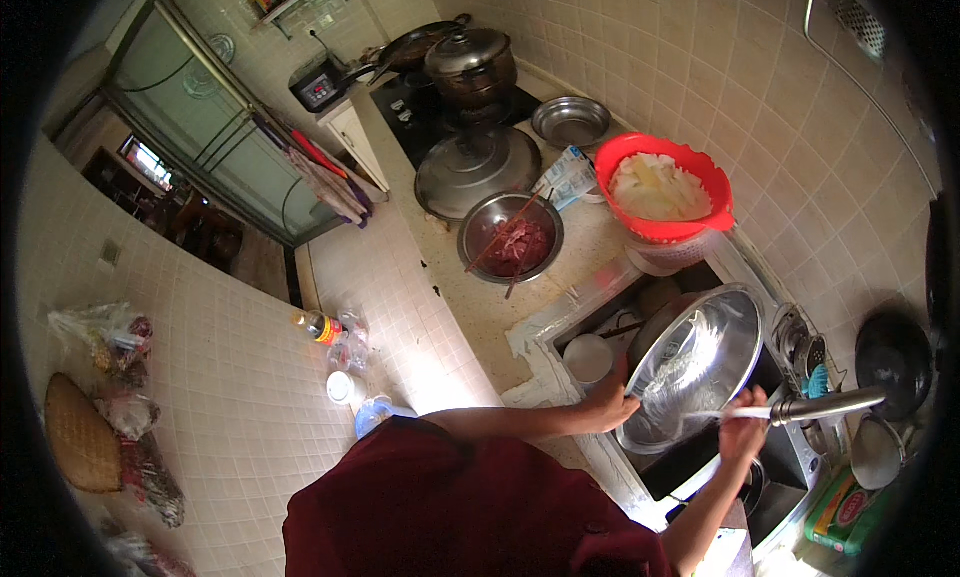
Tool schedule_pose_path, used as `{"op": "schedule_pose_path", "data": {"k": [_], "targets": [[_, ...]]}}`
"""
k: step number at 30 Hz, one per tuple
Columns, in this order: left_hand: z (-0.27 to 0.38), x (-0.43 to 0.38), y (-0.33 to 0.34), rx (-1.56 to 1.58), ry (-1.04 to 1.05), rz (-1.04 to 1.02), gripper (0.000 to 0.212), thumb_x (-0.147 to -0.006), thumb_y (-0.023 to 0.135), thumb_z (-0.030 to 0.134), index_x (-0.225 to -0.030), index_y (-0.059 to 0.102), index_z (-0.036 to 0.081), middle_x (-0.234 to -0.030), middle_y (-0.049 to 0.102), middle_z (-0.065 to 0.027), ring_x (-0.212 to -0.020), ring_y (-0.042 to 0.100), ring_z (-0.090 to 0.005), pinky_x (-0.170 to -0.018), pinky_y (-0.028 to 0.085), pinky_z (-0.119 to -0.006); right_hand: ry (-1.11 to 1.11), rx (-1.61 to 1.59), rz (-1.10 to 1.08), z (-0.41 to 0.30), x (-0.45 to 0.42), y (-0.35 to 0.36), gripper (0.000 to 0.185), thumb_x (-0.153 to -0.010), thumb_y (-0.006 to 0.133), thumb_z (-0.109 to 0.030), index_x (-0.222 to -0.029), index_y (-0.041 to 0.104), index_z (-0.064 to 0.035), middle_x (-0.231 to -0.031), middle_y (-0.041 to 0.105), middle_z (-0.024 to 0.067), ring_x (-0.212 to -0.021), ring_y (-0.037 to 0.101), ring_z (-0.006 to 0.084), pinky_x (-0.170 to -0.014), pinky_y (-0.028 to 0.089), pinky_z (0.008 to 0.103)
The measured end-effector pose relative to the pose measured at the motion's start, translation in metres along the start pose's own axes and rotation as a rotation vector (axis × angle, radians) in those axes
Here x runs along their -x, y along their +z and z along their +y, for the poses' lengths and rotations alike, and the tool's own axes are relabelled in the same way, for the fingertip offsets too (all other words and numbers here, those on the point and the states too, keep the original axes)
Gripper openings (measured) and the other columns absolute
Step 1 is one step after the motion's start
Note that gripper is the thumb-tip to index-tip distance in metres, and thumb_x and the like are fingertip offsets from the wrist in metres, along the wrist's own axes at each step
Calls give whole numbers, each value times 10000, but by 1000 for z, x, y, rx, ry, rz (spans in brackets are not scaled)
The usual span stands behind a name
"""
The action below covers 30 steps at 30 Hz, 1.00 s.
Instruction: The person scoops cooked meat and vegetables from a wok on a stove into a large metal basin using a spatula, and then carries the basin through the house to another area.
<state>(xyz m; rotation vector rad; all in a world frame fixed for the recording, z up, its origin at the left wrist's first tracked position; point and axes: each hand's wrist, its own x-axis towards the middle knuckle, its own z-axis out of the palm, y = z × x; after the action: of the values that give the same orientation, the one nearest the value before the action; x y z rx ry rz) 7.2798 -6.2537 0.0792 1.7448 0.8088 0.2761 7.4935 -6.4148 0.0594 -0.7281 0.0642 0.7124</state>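
My left hand (616, 406) grips the near left rim of a large stainless-steel bowl (739, 326), which is tilted over the sink (780, 494). Water (679, 378) moves about inside it under bright glare. My right hand (742, 427) is at the metal faucet (825, 406), close to the bowl's right rim. The pale end of the spout crosses over this hand, and blur hides whether its fingers hold the spout or the rim. A white bowl (589, 358) sits in the sink left of the steel bowl.
On the counter, a steel bowl of raw meat (517, 248) carries chopsticks. A red colander (637, 224) holds pale slices. Beyond are a large pot lid (478, 173) and a lidded pot (471, 74) on the cooktop (397, 119). Several bottles, including a soy-sauce-like one (319, 327), stand on the floor.
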Motion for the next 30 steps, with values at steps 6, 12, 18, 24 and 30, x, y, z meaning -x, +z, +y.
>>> {"op": "schedule_pose_path", "data": {"k": [6, 12, 18, 24, 30], "targets": [[-17, -16, -12, -137, 19, 49, 795, -674, 508, 52, -1298, 20, -1, -1004, 476, -304, -821, 529, -382, -701, 436, -387, 19, 72, -97, 21, -42, 14, 155, -810, 471, -123, -869, 545, 0, -749, 528, 57, -618, 471, 119, -549, 402, 248], [16, -26, -49, -373, 373, 228, 725, -672, 490, 2, -1278, 94, -44, -1043, 447, -320, -905, 499, -427, -754, 423, -397, -237, 1662, 461, 77, -87, -64, 370, -667, 626, -161, -1001, 530, -33, -964, 523, 158, -922, 511, 304, -802, 410, 341], [17, -32, -52, -345, 469, 197, 711, -673, 476, -27, -1269, 92, -68, -1075, 422, -323, -940, 482, -425, -787, 408, -371, -417, 1829, 260, 79, -108, -36, 612, -659, 644, -78, -1200, 369, -158, -1283, 219, 193, -1101, 342, 372, -899, 352, 377], [12, -35, -44, -227, 348, 134, 684, -691, 419, -55, -1283, 76, -50, -1110, 410, -284, -984, 482, -343, -804, 390, -314, 112, 2460, -45, 121, -128, -101, 520, -707, 568, -280, -1181, 379, -179, -1052, 494, 194, -888, 522, 378, -753, 443, 416], [-44, -36, -24, -48, 34, 45, 605, -705, 406, -54, -1259, 163, -32, -1104, 425, -195, -881, 474, -200, -744, 393, -263, -376, 1813, 660, 42, -89, -26, 282, -795, 471, -301, -929, 466, -53, -714, 549, 111, -554, 491, 217, -515, 433, 323]]}}
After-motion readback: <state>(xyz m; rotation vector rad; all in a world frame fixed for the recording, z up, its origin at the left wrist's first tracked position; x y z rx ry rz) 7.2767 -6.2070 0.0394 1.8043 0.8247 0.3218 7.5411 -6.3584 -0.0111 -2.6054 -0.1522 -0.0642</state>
